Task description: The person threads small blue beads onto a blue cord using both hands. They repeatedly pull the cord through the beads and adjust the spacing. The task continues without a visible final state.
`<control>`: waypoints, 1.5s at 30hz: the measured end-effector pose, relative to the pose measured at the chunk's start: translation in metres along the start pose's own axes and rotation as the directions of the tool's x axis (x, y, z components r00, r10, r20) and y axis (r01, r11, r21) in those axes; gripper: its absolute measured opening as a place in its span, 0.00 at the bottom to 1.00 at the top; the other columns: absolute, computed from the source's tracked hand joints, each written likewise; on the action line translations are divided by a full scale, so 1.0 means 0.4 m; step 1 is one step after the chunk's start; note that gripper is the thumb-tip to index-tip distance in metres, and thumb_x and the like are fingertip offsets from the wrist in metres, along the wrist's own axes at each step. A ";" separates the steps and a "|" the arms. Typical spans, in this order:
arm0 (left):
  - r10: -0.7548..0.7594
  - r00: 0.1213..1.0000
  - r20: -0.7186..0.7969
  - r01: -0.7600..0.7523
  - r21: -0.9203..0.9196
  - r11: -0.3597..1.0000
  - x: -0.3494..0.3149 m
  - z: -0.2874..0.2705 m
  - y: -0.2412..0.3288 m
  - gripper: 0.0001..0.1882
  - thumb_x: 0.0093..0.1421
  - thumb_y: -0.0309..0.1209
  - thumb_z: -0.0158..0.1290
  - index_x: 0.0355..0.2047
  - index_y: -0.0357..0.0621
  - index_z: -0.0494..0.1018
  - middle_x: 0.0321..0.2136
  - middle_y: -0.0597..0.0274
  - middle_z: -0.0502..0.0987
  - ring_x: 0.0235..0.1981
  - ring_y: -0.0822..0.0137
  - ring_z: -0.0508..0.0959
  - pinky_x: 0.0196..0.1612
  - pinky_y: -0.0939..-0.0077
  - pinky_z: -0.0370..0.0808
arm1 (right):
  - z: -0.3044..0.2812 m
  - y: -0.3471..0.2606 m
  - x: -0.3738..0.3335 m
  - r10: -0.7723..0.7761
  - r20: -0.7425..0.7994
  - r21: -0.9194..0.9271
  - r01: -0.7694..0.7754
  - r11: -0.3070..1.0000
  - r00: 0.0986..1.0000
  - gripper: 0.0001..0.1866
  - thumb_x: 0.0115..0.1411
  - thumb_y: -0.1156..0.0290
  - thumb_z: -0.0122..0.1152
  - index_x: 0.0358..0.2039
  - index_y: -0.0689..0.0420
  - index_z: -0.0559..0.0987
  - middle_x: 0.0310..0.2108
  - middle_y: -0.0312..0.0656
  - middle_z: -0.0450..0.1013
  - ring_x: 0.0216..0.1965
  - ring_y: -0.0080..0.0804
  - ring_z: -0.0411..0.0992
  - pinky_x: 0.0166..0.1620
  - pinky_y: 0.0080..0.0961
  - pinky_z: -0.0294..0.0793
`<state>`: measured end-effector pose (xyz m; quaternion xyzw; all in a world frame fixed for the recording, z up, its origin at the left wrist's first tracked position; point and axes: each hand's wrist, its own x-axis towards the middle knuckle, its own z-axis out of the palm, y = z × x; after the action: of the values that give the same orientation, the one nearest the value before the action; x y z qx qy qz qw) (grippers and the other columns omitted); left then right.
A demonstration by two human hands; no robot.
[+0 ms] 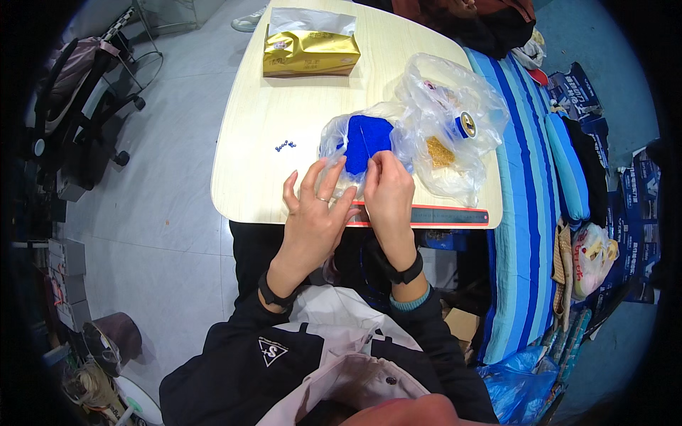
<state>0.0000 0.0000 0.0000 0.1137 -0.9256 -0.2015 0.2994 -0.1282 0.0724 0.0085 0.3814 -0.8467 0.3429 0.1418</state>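
A mound of fine, bright blue grains, probably seed beads (370, 136), lies in a crumpled clear plastic bag (331, 137) on the table. My right hand (388, 186) is closed in a pinch at the near edge of the mound. From its fingertips a thin, pale, needle-like length (362, 135) reaches over the blue. My left hand (315, 207), with a ring on one finger, is open at the bag's near left side. Its fingers are spread and their tips meet the plastic. A small cluster of dark beads (285, 146) lies on the tabletop farther left.
A second clear bag (455, 177) holds golden grains (440, 152) and a small blue-and-gold can-like piece (465, 126). A dark ruler (451, 216) lies along the near table edge (284, 219). A gold tissue pack (311, 53) stands at the back; a striped blue mattress (515, 177) is to the right.
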 end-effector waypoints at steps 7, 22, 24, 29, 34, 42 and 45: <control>-0.013 1.000 -0.008 0.013 -0.048 0.999 -0.006 0.010 0.013 0.15 0.52 0.31 0.56 0.41 0.47 0.74 0.59 0.53 0.60 0.59 0.50 0.57 0.57 0.45 0.48 | -0.093 -0.020 -0.058 0.039 0.103 0.012 -0.040 0.999 0.994 0.04 0.55 0.79 0.55 0.25 0.64 0.72 0.20 0.51 0.70 0.22 0.48 0.70 0.26 0.35 0.68; 0.000 1.000 -0.007 0.000 -0.010 1.000 -0.001 0.000 -0.001 0.14 0.52 0.30 0.57 0.41 0.46 0.74 0.59 0.53 0.61 0.59 0.51 0.58 0.57 0.45 0.48 | -0.028 -0.016 -0.017 0.060 0.077 0.099 -0.067 0.993 0.995 0.02 0.57 0.78 0.52 0.29 0.63 0.70 0.27 0.53 0.70 0.28 0.55 0.70 0.30 0.42 0.69; -0.004 1.000 -0.005 0.004 -0.019 1.000 -0.001 0.002 -0.003 0.15 0.52 0.30 0.57 0.41 0.48 0.74 0.59 0.53 0.61 0.59 0.50 0.58 0.57 0.44 0.48 | -0.055 -0.018 -0.033 0.065 0.064 0.099 -0.072 0.993 0.996 0.02 0.56 0.79 0.52 0.28 0.64 0.71 0.26 0.54 0.70 0.28 0.56 0.70 0.29 0.42 0.68; -0.002 1.000 -0.009 0.002 -0.020 1.000 -0.002 0.006 -0.002 0.15 0.51 0.30 0.57 0.41 0.48 0.74 0.59 0.53 0.61 0.59 0.50 0.58 0.57 0.44 0.48 | -0.087 -0.020 -0.045 0.047 0.179 -0.052 -0.038 0.998 0.983 0.02 0.55 0.79 0.53 0.28 0.64 0.70 0.24 0.54 0.70 0.25 0.56 0.69 0.28 0.42 0.68; 0.000 1.000 -0.016 0.000 0.004 1.000 0.000 0.003 0.002 0.14 0.52 0.31 0.57 0.40 0.45 0.74 0.58 0.53 0.62 0.59 0.52 0.58 0.58 0.45 0.49 | -0.009 -0.020 -0.006 0.040 0.050 -0.001 -0.040 0.999 0.998 0.02 0.55 0.80 0.53 0.28 0.64 0.71 0.24 0.54 0.70 0.27 0.55 0.69 0.30 0.41 0.68; -0.001 1.000 -0.018 0.001 -0.020 1.000 0.001 0.000 -0.001 0.15 0.51 0.30 0.57 0.40 0.45 0.74 0.58 0.53 0.61 0.59 0.51 0.58 0.58 0.45 0.49 | -0.040 -0.020 -0.026 0.049 0.003 0.095 -0.049 0.994 0.999 0.01 0.55 0.80 0.54 0.29 0.64 0.72 0.25 0.52 0.71 0.26 0.52 0.70 0.29 0.37 0.69; -0.001 1.000 -0.001 0.001 -0.032 0.999 -0.001 0.000 -0.004 0.16 0.51 0.29 0.57 0.42 0.47 0.74 0.59 0.52 0.60 0.59 0.49 0.57 0.57 0.44 0.48 | -0.086 -0.022 -0.048 0.074 0.083 0.001 -0.075 0.997 0.994 0.01 0.55 0.80 0.54 0.28 0.64 0.73 0.25 0.52 0.72 0.26 0.51 0.71 0.29 0.35 0.70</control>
<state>0.0003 -0.0012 -0.0010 0.1095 -0.9220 -0.2164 0.3017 -0.1097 0.1024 0.0278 0.3636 -0.8648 0.3335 0.0932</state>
